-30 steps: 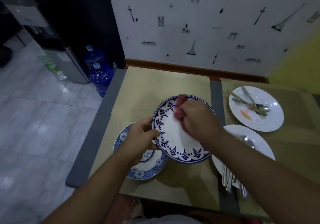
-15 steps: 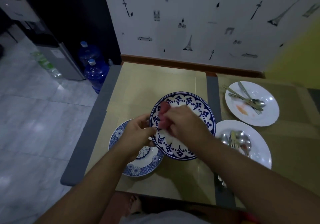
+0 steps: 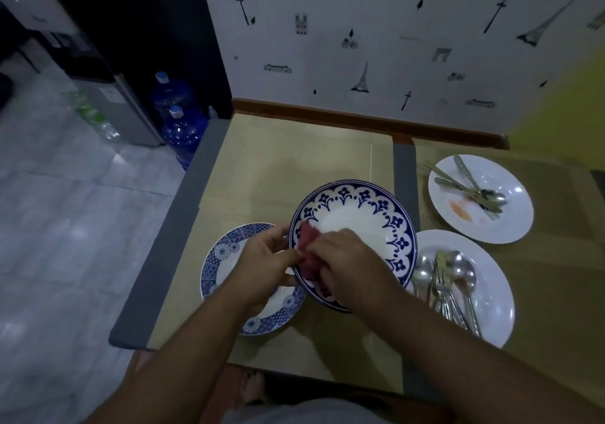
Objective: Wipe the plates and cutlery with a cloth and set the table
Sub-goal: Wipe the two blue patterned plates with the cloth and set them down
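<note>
The counter [image 3: 288, 161] fills the middle of my frame. At its centre the blue-bordered plate [image 3: 360, 220] is tilted up, overlapping a patterned plate [image 3: 222, 260] at lower left. A near white plate [image 3: 491, 305] at lower right carries the cutlery pile [image 3: 448, 286]. Of the hands, the left hand [image 3: 265, 266] grips the tilted plate's left rim, while the right hand [image 3: 347, 266] bunches a red cloth [image 3: 306, 243] against its face.

Cloth [image 3: 306, 249] mostly beneath right hand [image 3: 348, 268]
</note>
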The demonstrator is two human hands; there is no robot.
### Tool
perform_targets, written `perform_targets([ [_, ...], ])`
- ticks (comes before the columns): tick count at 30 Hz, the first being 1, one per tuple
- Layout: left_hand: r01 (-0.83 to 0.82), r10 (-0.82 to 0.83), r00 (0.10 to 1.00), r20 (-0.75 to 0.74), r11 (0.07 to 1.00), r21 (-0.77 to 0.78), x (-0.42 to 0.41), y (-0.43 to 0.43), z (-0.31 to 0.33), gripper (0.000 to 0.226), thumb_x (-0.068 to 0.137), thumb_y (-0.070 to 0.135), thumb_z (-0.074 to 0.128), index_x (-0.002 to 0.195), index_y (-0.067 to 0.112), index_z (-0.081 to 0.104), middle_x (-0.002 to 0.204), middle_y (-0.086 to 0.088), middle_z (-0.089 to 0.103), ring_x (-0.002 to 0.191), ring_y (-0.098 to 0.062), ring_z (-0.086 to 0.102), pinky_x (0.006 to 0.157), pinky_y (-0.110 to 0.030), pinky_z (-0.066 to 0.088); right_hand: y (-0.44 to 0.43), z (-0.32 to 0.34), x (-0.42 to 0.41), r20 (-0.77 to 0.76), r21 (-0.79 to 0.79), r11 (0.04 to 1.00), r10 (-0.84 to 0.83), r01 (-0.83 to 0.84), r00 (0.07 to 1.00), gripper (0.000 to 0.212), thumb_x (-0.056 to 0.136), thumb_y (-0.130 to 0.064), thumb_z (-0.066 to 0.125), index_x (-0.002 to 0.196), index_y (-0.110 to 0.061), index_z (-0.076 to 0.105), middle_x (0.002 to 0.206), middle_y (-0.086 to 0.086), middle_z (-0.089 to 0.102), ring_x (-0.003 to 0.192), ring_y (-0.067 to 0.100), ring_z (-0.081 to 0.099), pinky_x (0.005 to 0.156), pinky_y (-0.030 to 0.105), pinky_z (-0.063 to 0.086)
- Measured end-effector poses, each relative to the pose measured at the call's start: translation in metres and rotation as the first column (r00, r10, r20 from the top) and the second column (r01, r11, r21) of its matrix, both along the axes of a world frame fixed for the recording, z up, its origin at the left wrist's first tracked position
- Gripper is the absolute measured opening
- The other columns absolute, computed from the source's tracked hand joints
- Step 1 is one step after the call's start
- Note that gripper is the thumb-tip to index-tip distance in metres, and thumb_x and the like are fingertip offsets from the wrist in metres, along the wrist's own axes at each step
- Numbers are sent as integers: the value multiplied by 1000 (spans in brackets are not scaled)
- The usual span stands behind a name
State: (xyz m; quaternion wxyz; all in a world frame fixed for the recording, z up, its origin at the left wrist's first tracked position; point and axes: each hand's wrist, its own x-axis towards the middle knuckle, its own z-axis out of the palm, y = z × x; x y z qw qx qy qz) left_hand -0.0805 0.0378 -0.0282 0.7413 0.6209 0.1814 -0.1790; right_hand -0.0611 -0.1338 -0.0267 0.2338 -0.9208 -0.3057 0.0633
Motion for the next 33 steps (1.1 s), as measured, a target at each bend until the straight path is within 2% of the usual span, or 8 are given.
perform_targets([
  [3, -22, 22, 1000, -10, 1000, 3, 1, -5, 1, 48, 90, -12, 56, 124, 20, 67, 110, -10, 74, 95, -31, 71, 70, -46, 62, -10, 7, 34, 70, 53, 992, -122, 118, 990, 17, 84, -20, 73, 101, -20, 70, 108, -2, 69, 100, 18, 53, 79, 32, 45],
  [6, -83, 83, 996, -31, 997, 2, 1, -10, 1, 47, 91, -12, 53, 123, 20, 66, 110, -5, 76, 92, -28, 73, 70, -49, 62, -40, 11, 58, 82, -6, 952, -304, 306, 949, 14, 92, -20, 66, 105, -18, 68, 111, 2, 67, 100, 20, 52, 79, 31, 41],
  [11, -184, 185, 981, -53, 983, 24, 6, -24, -2, 42, 93, -10, 53, 117, 22, 67, 110, -4, 76, 93, -32, 74, 76, -58, 61, -61, 12, 40, -238, -241, 944, -283, 225, 929, 32, 85, -21, 72, 116, -17, 64, 106, 4, 66, 101, 19, 62, 84, 31, 52],
  [15, -265, 269, 960, -73, 962, 62, 8, -34, -11, 44, 94, -9, 52, 129, 16, 60, 111, -5, 76, 94, -31, 75, 75, -54, 62, -70, 12, 37, -201, -116, 980, -183, 162, 962, 39, 85, -16, 70, 122, -22, 60, 109, -2, 63, 104, 14, 55, 80, 25, 42],
  [18, -344, 348, 934, -76, 937, 62, 13, -35, -12, 42, 95, -7, 53, 129, 16, 60, 108, -7, 77, 93, -29, 75, 72, -47, 63, -74, 14, 43, -133, 4, 986, -165, 167, 977, 47, 85, -16, 68, 130, -22, 58, 114, -3, 62, 108, 15, 49, 89, 31, 46],
  [23, -429, 435, 897, -82, 900, 81, 35, -18, -17, 38, 97, -5, 53, 130, 12, 59, 107, -10, 76, 92, -29, 75, 70, -45, 63, -56, 12, 69, -44, 74, 981, -179, 182, 983, 49, 89, -13, 66, 137, -19, 58, 122, -1, 57, 115, 17, 46, 91, 27, 43],
  [27, -459, 465, 882, -74, 884, 83, 68, 11, -19, 37, 97, -5, 52, 128, 13, 61, 105, -10, 77, 87, -29, 76, 67, -42, 62, -29, 11, 100, -10, 70, 967, -245, 245, 970, 46, 90, -13, 65, 135, -14, 60, 137, 1, 56, 125, 20, 44, 99, 35, 46],
  [33, -442, 451, 888, -95, 891, 102, 122, 61, -29, 35, 97, -4, 51, 125, 14, 62, 103, -8, 75, 81, -24, 76, 63, -37, 62, 18, -6, 135, -64, 29, 922, -383, 386, 921, 38, 94, -19, 65, 132, -20, 63, 123, 1, 66, 104, 18, 58, 86, 28, 48],
])
